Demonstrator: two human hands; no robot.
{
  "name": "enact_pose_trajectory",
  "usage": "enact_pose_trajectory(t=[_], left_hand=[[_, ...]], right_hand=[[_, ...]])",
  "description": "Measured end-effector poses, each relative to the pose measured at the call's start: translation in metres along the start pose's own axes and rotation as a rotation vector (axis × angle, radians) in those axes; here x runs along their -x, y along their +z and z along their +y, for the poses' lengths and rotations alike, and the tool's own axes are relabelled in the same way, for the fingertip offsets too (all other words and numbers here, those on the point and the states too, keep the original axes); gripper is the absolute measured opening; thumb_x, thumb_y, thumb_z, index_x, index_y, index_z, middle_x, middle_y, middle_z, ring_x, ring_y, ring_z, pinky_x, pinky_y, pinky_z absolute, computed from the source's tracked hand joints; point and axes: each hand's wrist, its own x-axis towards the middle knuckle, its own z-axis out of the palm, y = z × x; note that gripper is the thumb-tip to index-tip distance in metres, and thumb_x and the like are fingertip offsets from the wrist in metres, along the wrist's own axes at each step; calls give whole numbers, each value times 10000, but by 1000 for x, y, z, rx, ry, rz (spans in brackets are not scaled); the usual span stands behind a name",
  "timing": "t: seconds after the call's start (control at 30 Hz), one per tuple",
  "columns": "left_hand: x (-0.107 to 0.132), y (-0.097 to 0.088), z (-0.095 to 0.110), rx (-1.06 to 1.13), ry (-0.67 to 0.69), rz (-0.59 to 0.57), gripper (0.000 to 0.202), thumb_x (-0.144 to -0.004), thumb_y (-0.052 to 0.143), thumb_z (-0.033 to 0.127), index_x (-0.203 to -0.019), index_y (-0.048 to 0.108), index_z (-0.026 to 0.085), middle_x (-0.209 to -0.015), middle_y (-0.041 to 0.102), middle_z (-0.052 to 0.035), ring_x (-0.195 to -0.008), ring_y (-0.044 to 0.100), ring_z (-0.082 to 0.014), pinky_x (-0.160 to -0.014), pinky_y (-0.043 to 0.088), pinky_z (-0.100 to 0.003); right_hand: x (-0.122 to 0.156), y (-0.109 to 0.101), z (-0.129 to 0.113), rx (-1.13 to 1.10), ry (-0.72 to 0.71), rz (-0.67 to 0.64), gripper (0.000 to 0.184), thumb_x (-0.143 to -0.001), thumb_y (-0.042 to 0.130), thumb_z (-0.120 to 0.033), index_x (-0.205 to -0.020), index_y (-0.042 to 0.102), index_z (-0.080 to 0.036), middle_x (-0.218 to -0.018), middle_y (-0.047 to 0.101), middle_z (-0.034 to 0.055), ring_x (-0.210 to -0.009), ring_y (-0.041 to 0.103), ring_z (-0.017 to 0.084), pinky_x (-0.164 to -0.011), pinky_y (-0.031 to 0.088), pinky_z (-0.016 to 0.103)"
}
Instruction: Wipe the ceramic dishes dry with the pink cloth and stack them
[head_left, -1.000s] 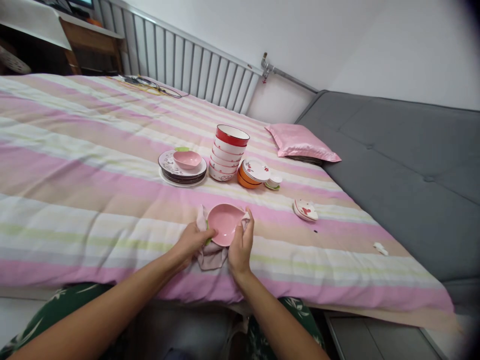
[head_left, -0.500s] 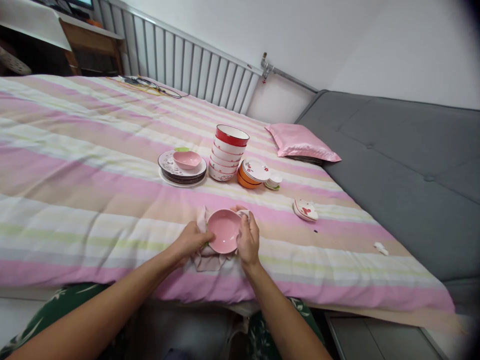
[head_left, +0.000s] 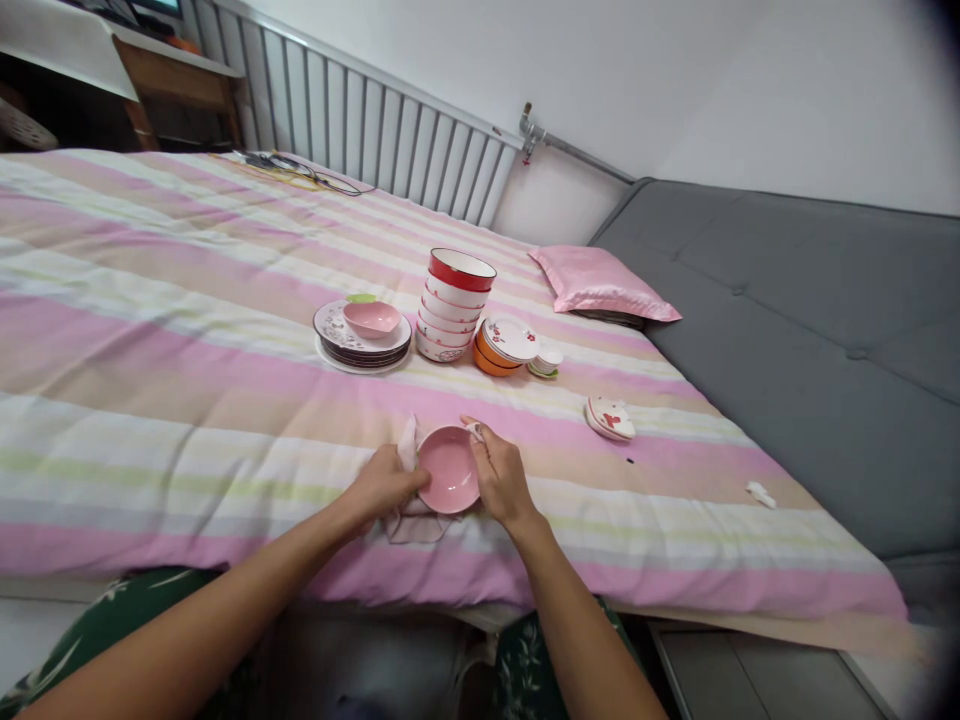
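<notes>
Holding a pink bowl (head_left: 450, 472) in the head view, left hand (head_left: 385, 482) clamped on its left edge, right hand (head_left: 502, 476) clamped on its right rim, cloth (head_left: 417, 528) below the grip, stacked bowls (head_left: 453, 312) beyond it.

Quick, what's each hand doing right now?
Left hand: closed, holding the glossy rounded pink bowl by its left rim.
Right hand: closed at the bowl's right side, gripping pale pink cloth.
</notes>
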Motion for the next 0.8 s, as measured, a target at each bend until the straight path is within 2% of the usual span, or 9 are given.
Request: enact_pose_trajectory(t=[0.13,0.27,0.47,0.67,0.8], left_hand=[[1,2,1,-23,-27,29,140,-548,625,177,-502,492,178,-330,355,77,-299,343,-90,-313,197,-213],[3,5,2,46,-17,52,163,-562,608,181,-497,459,183,-340,324,91,-310,294,-62,-322,178,-198],[3,6,3,203,-28,65,95,-545,623,157,-566,531,148,-393,424,78,-376,379,-66,-374,290,-182],[3,5,5,344,-85,69,139,-534,653,135,-660,596,118,-443,561,35,-407,500,-105,-401,411,-205],[4,4,9,441,-117,79,173,-531,661,127,-693,602,111,-485,622,-2,-438,571,-144,-438,482,-244]], right_hand=[[-1,1,-2,24,-13,-18,346,-928,407,-377,-1177,613,-253,-1221,633,37,-1153,555,227,-991,376,361],[-2,2,-4,18,13,-3,357,-934,392,-428,-1134,636,-260,-1155,664,43,-1089,588,239,-934,402,353],[-4,3,0,-18,50,52,447,-942,328,-470,-1083,678,-230,-1069,693,43,-1027,602,233,-916,414,340],[-6,2,5,-12,79,97,495,-943,291,-455,-1011,695,-177,-869,696,54,-848,619,221,-784,436,308],[-5,5,9,25,71,122,481,-943,289,-437,-765,643,-165,-698,611,31,-681,552,172,-651,391,270]])
